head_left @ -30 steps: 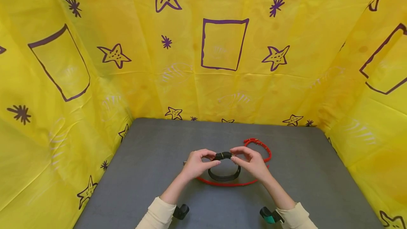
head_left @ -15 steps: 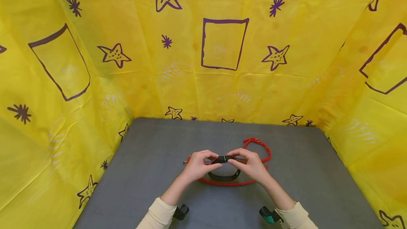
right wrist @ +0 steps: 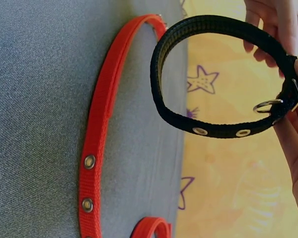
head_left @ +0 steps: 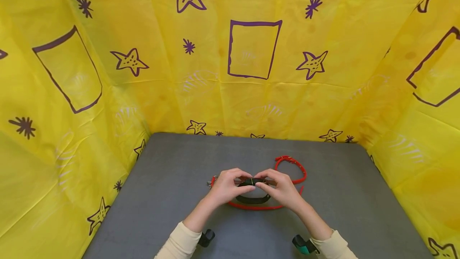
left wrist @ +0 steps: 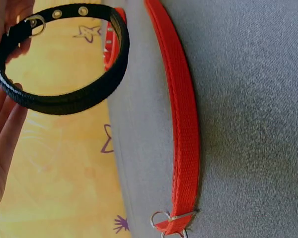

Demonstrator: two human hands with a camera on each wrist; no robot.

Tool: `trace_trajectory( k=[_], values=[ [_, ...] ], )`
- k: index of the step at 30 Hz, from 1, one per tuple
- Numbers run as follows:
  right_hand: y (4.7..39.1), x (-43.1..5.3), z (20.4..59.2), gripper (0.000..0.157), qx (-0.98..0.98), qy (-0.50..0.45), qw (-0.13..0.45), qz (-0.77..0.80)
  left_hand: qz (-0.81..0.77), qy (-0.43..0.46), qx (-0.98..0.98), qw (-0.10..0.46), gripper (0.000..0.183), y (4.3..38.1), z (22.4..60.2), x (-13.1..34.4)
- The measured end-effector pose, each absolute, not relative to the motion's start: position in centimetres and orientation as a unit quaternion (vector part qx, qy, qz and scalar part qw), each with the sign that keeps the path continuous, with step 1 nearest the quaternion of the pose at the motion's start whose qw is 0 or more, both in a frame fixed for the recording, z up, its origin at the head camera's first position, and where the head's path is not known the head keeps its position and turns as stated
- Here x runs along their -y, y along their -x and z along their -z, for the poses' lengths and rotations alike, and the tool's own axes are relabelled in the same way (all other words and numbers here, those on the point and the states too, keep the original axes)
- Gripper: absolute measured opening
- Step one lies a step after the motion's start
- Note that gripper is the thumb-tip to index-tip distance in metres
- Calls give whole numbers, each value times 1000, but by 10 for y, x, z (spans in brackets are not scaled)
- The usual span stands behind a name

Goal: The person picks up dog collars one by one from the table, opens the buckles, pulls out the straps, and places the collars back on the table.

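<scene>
A black dog collar (head_left: pixel 253 200), fastened into a loop, is held up in front by both hands. My left hand (head_left: pixel 229 185) pinches its top strap from the left, and my right hand (head_left: pixel 279 186) pinches it from the right, the fingertips almost meeting. In the right wrist view the collar (right wrist: pixel 208 130) shows metal eyelets, a D-ring (right wrist: pixel 267 105) and a buckle (right wrist: pixel 297 94) at the fingers. Below it a long red dog collar (head_left: pixel 256 208) lies unfastened on the table, its buckle end (left wrist: pixel 175 220) toward the left and eyelets toward the right.
A second red collar (head_left: pixel 304 171), curled into a loop, lies behind my right hand. The grey table (head_left: pixel 179 159) is enclosed on the back and sides by yellow cloth (head_left: pixel 251 99) printed with purple stars. A dark wrist device (head_left: pixel 206 238) shows at the left cuff.
Both hands have drawn slightly closer together on the black collar's top strap and lowered it a little. The red collars lie where they were.
</scene>
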State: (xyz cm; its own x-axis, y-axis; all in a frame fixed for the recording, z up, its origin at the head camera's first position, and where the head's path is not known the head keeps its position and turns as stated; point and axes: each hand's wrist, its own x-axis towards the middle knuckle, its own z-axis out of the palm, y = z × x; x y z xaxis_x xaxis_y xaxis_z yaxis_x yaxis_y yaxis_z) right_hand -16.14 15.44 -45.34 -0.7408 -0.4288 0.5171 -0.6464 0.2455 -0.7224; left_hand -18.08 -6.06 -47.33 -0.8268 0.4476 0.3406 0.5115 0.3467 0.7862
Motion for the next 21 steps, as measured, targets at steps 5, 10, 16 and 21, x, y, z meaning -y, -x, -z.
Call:
trace_trajectory(
  k=[5,10,16,21],
  values=[
    [160,-153,452,23,783,-344,110,-506,488,287,823,38,22,180,473,58],
    [160,-153,452,23,782,-337,116,-511,502,287,814,45,21,180,475,58],
    [158,-153,452,20,784,-319,113,-520,519,283,805,52,20,180,478,58],
    [158,-153,452,18,786,-302,108,-528,526,283,801,52,20,180,479,59]
  ],
)
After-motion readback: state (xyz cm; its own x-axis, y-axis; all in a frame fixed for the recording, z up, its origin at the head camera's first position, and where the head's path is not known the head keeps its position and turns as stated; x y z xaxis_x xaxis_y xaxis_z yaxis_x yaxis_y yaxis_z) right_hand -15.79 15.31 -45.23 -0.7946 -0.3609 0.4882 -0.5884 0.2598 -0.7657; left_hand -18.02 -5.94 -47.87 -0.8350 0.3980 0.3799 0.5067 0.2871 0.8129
